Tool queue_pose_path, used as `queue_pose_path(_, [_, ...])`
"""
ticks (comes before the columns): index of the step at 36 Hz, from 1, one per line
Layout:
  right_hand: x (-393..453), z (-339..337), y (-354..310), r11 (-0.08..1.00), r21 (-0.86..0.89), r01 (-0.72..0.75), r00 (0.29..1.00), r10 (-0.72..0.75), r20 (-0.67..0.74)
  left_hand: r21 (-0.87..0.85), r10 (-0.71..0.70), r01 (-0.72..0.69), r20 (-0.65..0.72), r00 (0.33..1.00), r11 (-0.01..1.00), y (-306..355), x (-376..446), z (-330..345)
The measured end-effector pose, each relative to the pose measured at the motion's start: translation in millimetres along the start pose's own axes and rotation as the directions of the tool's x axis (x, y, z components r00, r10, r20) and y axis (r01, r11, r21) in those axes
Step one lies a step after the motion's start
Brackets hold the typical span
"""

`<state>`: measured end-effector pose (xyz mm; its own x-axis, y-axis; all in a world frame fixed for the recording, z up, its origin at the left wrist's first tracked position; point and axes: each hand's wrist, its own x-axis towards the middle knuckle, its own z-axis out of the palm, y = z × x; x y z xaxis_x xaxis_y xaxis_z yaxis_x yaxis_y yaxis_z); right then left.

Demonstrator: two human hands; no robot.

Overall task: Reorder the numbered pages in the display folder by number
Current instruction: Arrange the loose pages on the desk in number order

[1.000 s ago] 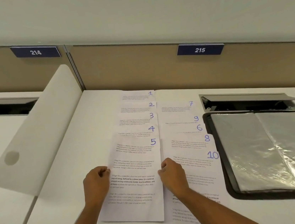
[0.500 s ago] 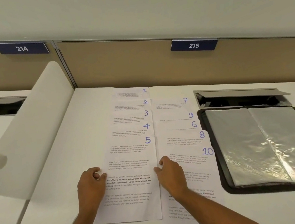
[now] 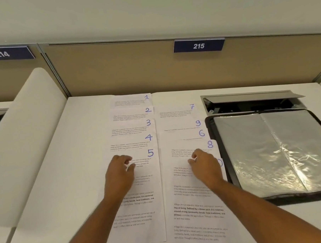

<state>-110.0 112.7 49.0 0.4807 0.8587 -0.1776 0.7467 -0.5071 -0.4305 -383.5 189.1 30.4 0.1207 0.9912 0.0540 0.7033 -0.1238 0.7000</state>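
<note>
**Pages fanned out for sorting, folder waiting empty**

The desk [image 3: 63, 193] is my sorting surface, which is why everything is spread flat on it rather than stacked. The display folder [image 3: 280, 153] lies open to my right, its clear sleeves apparently empty and glaring under the light; I keep it just beside the paper so refilling it will be a short reach.

The left column of pages [image 3: 133, 136] is shingled so each handwritten number shows at the top right corner: 1, 2, 3, 4, with page 5 [image 3: 148, 229] on top and nearest me. That overlap lets me read the order at a glance. The right column [image 3: 194, 208] is laid the same way but reads 7, 9, 6, 8, with the 10 partly hidden behind my wrist, so I judge this half is not yet sorted: 6 has to come ahead of 7, and 9 has to drop below 8.

My left hand [image 3: 120, 176] rests on page 5 with the fingers loosely curled, holding nothing, steadying the finished column. My right hand [image 3: 203, 166] sits on page 8 [image 3: 182, 159], fingers bent at the sheet; whether it pinches the paper or only presses it I cannot tell.
</note>
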Motion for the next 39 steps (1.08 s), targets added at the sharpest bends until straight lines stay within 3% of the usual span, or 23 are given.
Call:
queue_pose_path(12, [93,-50,36,0.997,-0.066,0.035,0.999,-0.036,-0.015,0.183,0.128,-0.185,0.284,0.95,0.966,72,83,62])
queue_pose_path(28, [158,-43,45,0.92,-0.316,0.231,0.97,-0.193,0.147,0.432,0.175,-0.392,0.462,0.87,0.812,102,137,110])
queue_pose_path(39, [170,-39,50,0.918,-0.312,0.243,0.966,-0.199,0.167,0.46,0.154,-0.415,0.504,0.85,0.785,102,146,119])
